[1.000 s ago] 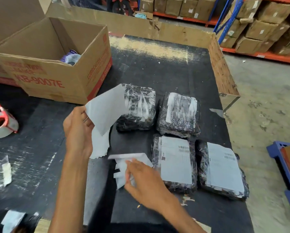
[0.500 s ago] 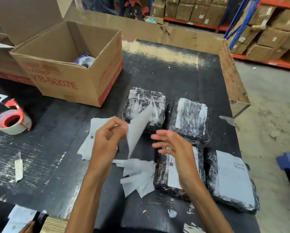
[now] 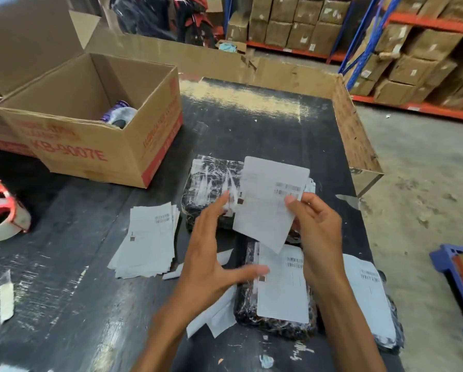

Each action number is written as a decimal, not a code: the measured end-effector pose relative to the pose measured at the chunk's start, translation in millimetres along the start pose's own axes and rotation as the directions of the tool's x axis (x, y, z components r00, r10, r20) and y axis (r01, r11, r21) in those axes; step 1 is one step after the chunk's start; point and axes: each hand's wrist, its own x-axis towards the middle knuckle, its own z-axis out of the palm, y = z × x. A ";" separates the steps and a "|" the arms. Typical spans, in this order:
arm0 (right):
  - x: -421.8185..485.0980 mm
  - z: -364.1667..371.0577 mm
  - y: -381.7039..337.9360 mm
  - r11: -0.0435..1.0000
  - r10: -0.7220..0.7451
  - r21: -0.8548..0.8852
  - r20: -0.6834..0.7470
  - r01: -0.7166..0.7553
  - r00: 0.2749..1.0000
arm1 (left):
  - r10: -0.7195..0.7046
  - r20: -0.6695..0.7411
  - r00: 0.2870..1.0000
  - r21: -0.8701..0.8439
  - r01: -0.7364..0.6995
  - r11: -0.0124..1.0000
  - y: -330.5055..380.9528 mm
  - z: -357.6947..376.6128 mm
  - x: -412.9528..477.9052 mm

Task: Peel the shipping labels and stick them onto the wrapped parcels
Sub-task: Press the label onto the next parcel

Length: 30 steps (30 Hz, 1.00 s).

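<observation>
My right hand pinches a peeled white shipping label by its right edge, holding it up over the far black wrapped parcels. My left hand hovers beside it with fingers spread, fingertips near the label's left edge. Two nearer wrapped parcels carry labels: one below the hands, another to its right. A stack of unpeeled labels lies on the table to the left. Discarded backing papers lie under my left wrist.
An open cardboard box stands at the back left of the black table. A red tape dispenser sits at the left edge. A cardboard wall borders the table's right side. Shelves of boxes stand behind.
The label passed from my left hand to my right, now turned printed face towards me over the far parcels. My left hand let go and opened. The stack lies flat on the table.
</observation>
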 end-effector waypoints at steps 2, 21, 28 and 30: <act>1.0 -10.2 -4.8 1.000 0.003 0.030 0.049 -0.005 0.999 | -0.118 -0.071 0.990 -0.145 0.106 0.984 -0.9 7.6 8.6; 145.0 -58.5 38.4 0.749 -0.169 -0.659 -0.087 0.071 0.982 | 0.057 -0.071 0.996 0.461 -0.018 0.887 -7.0 91.1 123.8; 144.1 -66.9 72.5 0.674 -0.180 -0.735 -0.060 0.078 0.982 | 0.034 -0.020 0.999 0.614 -0.015 0.789 -18.0 95.9 123.8; 139.2 -65.6 74.6 0.635 -0.197 -0.768 -0.059 0.082 0.979 | 0.036 0.006 0.999 0.649 -0.031 0.760 -17.8 96.0 125.8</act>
